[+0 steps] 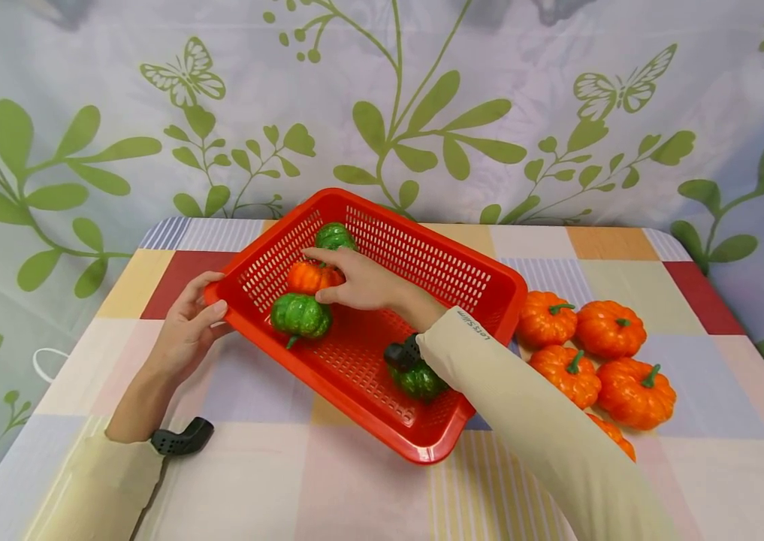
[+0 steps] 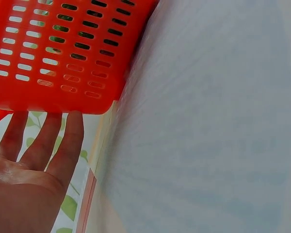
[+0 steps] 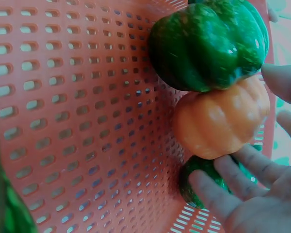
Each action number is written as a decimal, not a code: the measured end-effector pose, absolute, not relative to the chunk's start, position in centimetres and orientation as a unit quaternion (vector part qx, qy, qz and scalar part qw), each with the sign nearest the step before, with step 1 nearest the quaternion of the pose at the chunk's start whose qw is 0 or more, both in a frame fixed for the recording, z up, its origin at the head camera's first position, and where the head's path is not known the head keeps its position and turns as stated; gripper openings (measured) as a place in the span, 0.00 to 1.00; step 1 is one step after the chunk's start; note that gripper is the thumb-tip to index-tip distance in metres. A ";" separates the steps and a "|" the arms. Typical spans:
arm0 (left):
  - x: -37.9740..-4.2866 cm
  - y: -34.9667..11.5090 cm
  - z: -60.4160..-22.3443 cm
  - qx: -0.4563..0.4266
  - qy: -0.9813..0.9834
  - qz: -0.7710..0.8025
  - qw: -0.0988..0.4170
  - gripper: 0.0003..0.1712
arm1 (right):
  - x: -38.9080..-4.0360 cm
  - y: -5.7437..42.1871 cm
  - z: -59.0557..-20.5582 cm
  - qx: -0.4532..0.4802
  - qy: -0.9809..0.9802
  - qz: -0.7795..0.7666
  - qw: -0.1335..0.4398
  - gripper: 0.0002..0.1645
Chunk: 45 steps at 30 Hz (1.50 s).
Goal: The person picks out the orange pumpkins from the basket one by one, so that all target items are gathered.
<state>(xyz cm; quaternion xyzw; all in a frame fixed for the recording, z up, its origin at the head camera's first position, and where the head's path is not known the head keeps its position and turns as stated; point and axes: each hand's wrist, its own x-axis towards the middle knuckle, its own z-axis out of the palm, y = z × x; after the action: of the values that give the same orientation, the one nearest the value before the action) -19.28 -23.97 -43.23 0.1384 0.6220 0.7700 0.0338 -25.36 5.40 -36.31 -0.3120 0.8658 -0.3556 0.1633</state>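
My left hand (image 1: 185, 327) grips the left corner of a red plastic basket (image 1: 348, 409), thumb over the rim and fingers under its outer side. In the left wrist view, those fingers (image 2: 70, 138) meet the rim's edge. My right hand (image 1: 361, 278) reaches into the basket over an orange pumpkin (image 1: 307, 278), its fingers spread. In the right wrist view, fingertips lie at the edge of the orange pumpkin (image 3: 220, 124) and over a green pumpkin (image 3: 189, 182). Another green pumpkin (image 1: 300, 315) sits beside the orange one. A third green pumpkin (image 1: 418, 382) lies at the basket's near end, partly hidden by the right wrist.
Several orange pumpkins (image 1: 611, 328) stand on the patchwork tablecloth (image 1: 706, 391) right of the basket, one partly covered by the right sleeve (image 1: 530, 421). A leaf-patterned curtain (image 1: 327, 98) hangs behind the table. A white cable (image 1: 43, 361) shows at the left edge.
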 end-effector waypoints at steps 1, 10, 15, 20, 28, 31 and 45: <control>-19.3 -24.0 -43.2 0.138 0.623 0.769 0.032 0.23 | -25.4 5.4 -36.3 -0.318 0.867 -0.350 0.158 0.37; -19.3 -23.9 -43.3 0.138 0.623 0.769 0.031 0.24 | -25.5 5.4 -36.4 -0.296 0.856 -0.395 0.151 0.22; -19.3 -23.9 -43.2 0.139 0.623 0.769 0.030 0.24 | -25.4 5.4 -36.3 -0.270 0.864 -0.396 0.155 0.21; -19.3 -24.0 -43.2 0.139 0.621 0.771 0.028 0.24 | -25.3 5.5 -36.1 -0.271 0.876 -0.370 0.149 0.22; -19.3 -23.9 -43.2 0.139 0.624 0.768 0.028 0.23 | -25.6 5.7 -36.2 -0.279 0.888 -0.332 0.156 0.31; -19.3 -23.9 -43.2 0.139 0.627 0.766 0.027 0.24 | -25.7 5.8 -36.2 -0.272 0.892 -0.324 0.157 0.31; -19.2 -24.0 -43.3 0.134 0.626 0.767 0.035 0.24 | -25.5 6.3 -36.5 -0.228 0.872 -0.390 0.188 0.26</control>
<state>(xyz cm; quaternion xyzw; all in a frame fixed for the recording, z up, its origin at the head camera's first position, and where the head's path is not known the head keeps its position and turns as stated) -19.22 -23.99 -43.26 0.1344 0.6262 0.7672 0.0354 -25.49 6.29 -36.54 -0.2280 0.8721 -0.3903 0.1877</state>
